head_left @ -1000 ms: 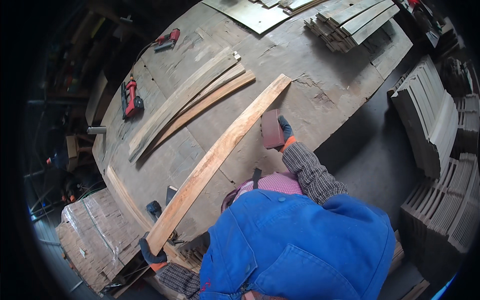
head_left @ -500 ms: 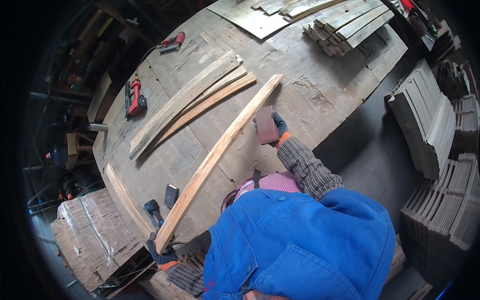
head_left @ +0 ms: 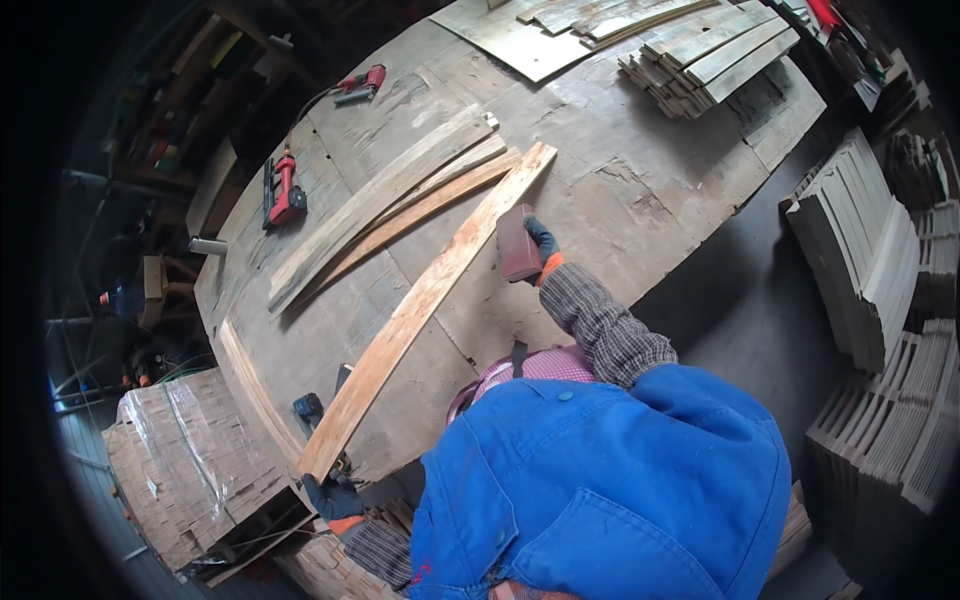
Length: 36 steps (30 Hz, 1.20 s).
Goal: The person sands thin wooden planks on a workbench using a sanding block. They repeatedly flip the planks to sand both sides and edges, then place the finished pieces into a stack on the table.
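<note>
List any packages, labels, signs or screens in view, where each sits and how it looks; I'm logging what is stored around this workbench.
Plastic-wrapped pallet bundle of small tan wood pieces: on the floor at lower left, beside the workbench's near-left end; blocky, tan under clear film.
No labels, signs or screens can be made out.

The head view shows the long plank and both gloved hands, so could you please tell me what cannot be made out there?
- Left hand: at the long plank's near end; its grip is too small to make out.
- Right hand: the reddish block covers most of its fingers.
- Plank's underside: hidden against the workbench.
- The person's lap and legs: hidden by the blue jacket.
</note>
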Motion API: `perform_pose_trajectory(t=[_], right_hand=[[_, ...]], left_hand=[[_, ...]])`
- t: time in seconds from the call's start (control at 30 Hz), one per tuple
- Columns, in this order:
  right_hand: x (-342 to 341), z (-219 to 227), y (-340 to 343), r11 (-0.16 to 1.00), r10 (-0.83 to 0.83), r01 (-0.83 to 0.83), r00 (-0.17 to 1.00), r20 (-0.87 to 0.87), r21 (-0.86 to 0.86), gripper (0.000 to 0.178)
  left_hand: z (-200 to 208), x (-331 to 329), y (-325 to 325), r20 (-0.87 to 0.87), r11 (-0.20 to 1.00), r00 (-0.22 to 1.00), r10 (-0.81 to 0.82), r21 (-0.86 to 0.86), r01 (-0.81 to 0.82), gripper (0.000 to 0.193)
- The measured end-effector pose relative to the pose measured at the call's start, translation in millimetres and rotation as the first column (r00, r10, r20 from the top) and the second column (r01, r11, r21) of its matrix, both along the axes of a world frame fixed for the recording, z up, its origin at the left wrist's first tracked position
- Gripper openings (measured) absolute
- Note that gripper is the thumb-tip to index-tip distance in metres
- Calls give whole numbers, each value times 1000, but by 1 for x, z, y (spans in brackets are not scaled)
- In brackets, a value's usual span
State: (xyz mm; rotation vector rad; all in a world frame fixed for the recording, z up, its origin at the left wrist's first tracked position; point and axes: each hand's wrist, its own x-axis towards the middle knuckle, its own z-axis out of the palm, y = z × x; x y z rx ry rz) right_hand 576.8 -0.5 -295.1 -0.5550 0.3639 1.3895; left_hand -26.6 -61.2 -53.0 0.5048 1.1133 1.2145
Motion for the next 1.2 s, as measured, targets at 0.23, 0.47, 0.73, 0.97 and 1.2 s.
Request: perform_pose_trajectory(t=[0.23, 0.47, 0.73, 0.97, 1.2], right_hand=[[9, 7, 2, 997, 32, -32, 999, 3, 73, 64], [12, 20, -9, 990, 83, -88, 996, 45, 115, 63], [-10, 10, -54, 963, 252, -256, 966, 63, 80, 61], [31, 16, -49, 917, 390, -296, 806, 444, -269, 64], [56, 39, -2, 896, 441, -23, 159, 883, -443, 77]], left_hand=[[5, 40, 4, -313, 973, 929, 195, -55, -223, 56], [6, 22, -9, -403, 975, 888, 220, 64, -213, 50], [27, -39, -17, -443, 975, 868, 223, 104, -197, 46], [22, -76, -8, -414, 1000, 910, 17, 29, -6, 52], [11, -92, 4, -540, 992, 832, 123, 55, -110, 52]])
